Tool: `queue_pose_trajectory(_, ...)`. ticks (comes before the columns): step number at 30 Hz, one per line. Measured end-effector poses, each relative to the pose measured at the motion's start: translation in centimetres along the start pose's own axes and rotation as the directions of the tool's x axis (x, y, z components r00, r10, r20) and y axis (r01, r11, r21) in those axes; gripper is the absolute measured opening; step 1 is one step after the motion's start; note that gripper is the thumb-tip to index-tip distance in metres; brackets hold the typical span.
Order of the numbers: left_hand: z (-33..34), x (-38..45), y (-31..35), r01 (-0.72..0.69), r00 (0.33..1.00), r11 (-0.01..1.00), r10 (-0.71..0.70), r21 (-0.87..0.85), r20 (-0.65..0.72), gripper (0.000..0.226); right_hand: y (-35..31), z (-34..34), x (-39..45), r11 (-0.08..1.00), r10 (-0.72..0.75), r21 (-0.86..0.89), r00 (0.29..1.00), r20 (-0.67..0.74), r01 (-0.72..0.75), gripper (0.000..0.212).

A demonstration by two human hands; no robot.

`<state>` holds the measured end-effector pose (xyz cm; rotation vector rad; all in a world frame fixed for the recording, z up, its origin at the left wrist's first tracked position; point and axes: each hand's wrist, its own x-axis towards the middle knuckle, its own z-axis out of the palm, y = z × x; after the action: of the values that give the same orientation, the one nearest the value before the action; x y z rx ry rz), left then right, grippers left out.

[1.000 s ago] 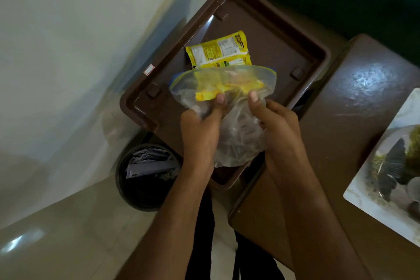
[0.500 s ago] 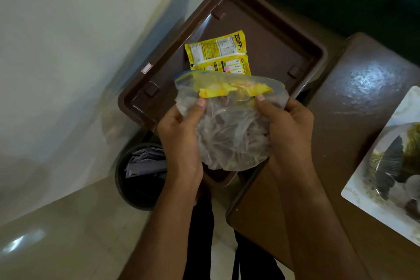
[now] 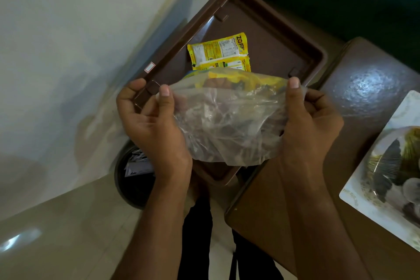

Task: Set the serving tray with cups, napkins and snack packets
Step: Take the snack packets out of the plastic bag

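Two snack packets (image 3: 219, 52) were laid in the tray (image 3: 284, 36); clear bag (image 3: 227, 120) was gripped by both hands' fingers (image 3: 164, 93) (cups, napkins unseen).

Two bare hands pinch the mouth of a clear plastic bag (image 3: 229, 120) and hold it stretched wide.

The left hand (image 3: 154, 125) grips the bag's left edge, thumb on the near side with the nail up, the other fingers curled behind the film, and the forefinger tip resting above the bag's left corner. The right hand (image 3: 311, 125) grips the right edge the same way, thumb pointing up along the rim and fingers folded behind the plastic. Both bare forearms rise from below the bag, wrists straight, the hands level with each other and set well apart on opposite sides of it.
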<state>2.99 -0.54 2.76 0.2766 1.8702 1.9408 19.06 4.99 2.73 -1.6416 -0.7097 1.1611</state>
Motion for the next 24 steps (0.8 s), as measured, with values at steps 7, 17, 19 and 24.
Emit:
queue_pose_trajectory(7,0.2,0.2,0.1,-0.120,0.992,0.990,0.118,0.074,0.037,0.021,-0.4,0.1,-0.2,0.980,-0.168,-0.108,0.986,0.005,0.168,0.016)
queue_pose_trajectory(17,0.2,0.0,-0.4,-0.144,0.985,0.963,0.116,0.229,0.131,0.036,-0.4,0.4,-1.0,0.948,-0.299,-0.123,0.954,-0.027,0.293,0.007)
queue_pose_trajectory(19,0.0,-0.1,-0.2,-0.186,0.977,0.953,0.154,0.240,0.146,0.036,-0.3,0.3,-1.2,0.932,-0.345,-0.133,0.938,-0.029,0.338,0.003)
queue_pose_trajectory(24,0.1,0.6,0.3,-0.134,0.984,0.955,0.096,0.266,0.151,0.045,-0.2,0.5,-1.2,0.922,-0.362,-0.173,0.929,-0.073,0.345,0.006)
